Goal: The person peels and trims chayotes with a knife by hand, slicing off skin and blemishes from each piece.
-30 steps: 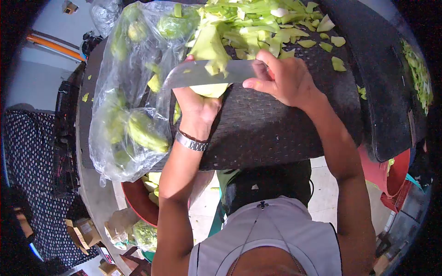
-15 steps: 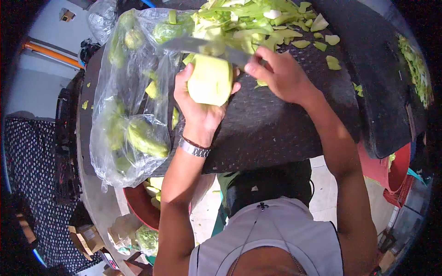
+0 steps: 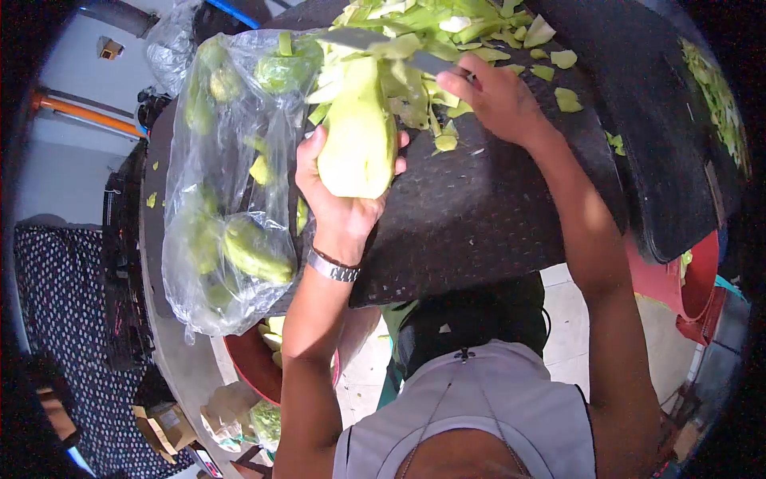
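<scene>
My left hand (image 3: 345,209) is wrapped round the lower end of a peeled, pale green fruit (image 3: 357,152) that looks like a green papaya. The fruit points away from me, tilted over the dark board. In my right hand (image 3: 503,97) is a knife (image 3: 423,62), gripped by its handle. Its broad blade lies crosswise over the fruit's far end, partly blurred; I cannot tell whether it touches. A heap of green peelings (image 3: 415,20) lies just beyond the blade.
To the left, a clear plastic bag (image 3: 227,168) holds several green fruits. The dark board (image 3: 471,215) carries loose scraps. Below its edge stand a red tub (image 3: 255,371) with pale pieces at left and another red container (image 3: 678,279) at right.
The fruit has tipped so more of its length shows, and my left hand has come slightly nearer me. The knife has moved farther away and to the right, toward the fruit's far end.
</scene>
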A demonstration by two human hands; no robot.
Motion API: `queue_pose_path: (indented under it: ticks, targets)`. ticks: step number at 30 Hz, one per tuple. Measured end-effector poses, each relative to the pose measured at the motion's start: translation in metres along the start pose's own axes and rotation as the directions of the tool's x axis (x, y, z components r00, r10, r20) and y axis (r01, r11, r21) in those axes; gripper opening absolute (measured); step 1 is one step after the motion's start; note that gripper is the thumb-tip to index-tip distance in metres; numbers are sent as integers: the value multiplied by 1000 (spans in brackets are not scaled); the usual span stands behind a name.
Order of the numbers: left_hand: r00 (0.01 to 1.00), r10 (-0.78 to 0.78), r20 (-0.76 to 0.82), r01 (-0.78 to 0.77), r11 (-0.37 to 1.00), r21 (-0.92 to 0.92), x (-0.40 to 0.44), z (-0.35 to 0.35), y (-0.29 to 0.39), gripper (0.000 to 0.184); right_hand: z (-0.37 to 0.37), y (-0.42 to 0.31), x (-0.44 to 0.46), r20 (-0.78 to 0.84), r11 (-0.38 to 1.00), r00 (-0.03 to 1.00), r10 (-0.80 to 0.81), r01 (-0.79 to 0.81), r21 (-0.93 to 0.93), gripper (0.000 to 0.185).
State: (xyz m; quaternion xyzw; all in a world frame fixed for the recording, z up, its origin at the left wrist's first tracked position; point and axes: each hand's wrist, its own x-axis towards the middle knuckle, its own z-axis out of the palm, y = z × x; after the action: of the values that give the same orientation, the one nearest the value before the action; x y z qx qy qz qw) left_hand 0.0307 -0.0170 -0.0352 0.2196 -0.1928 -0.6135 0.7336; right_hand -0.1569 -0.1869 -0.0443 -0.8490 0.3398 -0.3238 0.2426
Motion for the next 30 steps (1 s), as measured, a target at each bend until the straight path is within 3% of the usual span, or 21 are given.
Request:
queue_pose_path:
  ticks: [2, 3, 4, 5, 6, 7, 11, 14, 15, 18, 19, 21, 23, 24, 25, 28, 30]
  targets:
    - [1000, 15, -19, -15, 1000, 0, -1, 4, 1, 69, -6, 0, 4, 30, 989, 996, 78, -82, 120, 63]
    - [997, 38, -64, -39, 999, -8, 1, 3, 0, 68, -1, -7, 4, -49, 985, 998, 32, -23, 172, 69]
    - [991, 61, -115, -64, 998, -16, 4, 0, -1, 66, -4, -11, 2, 220, 876, 955, 200, -275, 397, 70]
    - [982, 84, -170, -90, 996, -23, 5, -3, -2, 65, -12, -16, -2, 506, 667, 818, 274, -540, 513, 72]
    - [978, 64, -197, -66, 998, -6, 5, -4, -1, 61, -20, -29, -7, 756, 394, 608, 240, -773, 497, 73]
    - [974, 41, -223, -39, 999, 13, 5, -4, 0, 57, -18, -48, -14, 775, 290, 583, 243, -806, 516, 72]
    - [950, 23, -311, -10, 999, 45, 7, 3, 1, 54, -7, -36, -13, 868, 9, 494, -48, -869, 495, 79]
    - [941, 38, -336, -61, 996, -58, 5, 8, 3, 54, -1, -23, -10, 770, -323, 583, -257, -803, 500, 77]
    - [939, 48, -340, -87, 991, -103, 5, 9, 3, 54, -5, -27, -11, 765, -326, 615, -191, -775, 541, 75]
    - [983, 98, -158, -118, 985, -126, 4, -8, 5, 55, -14, -55, -16, 762, 14, 643, 80, -765, 644, 67]
    - [983, 95, -160, -116, 985, -128, 5, -8, 4, 55, -11, -63, -20, 705, 216, 697, 130, -714, 666, 63]
    - [982, 94, -167, -116, 985, -130, 4, -6, 3, 55, -4, -78, -26, 568, 590, 804, 174, -547, 593, 57]
    - [979, 84, -188, -103, 990, -92, 5, -5, 0, 56, 26, -75, -42, 289, 818, 952, 102, -246, 520, 54]
    - [977, 80, -199, -96, 993, -72, 5, -3, -2, 56, 34, -81, -46, 147, 896, 989, 29, -92, 435, 54]
    - [965, 117, -235, -110, 993, 41, 6, 2, -4, 54, 29, -88, -48, 206, 902, 970, 130, -202, 382, 59]
    - [949, 149, -279, -125, 987, 102, 9, 3, -6, 51, 38, -82, -50, 137, 889, 987, 81, -134, 439, 59]
    - [948, 129, -290, -114, 991, 70, 9, 4, -9, 47, 31, -84, -49, 147, 926, 986, 73, -122, 357, 66]
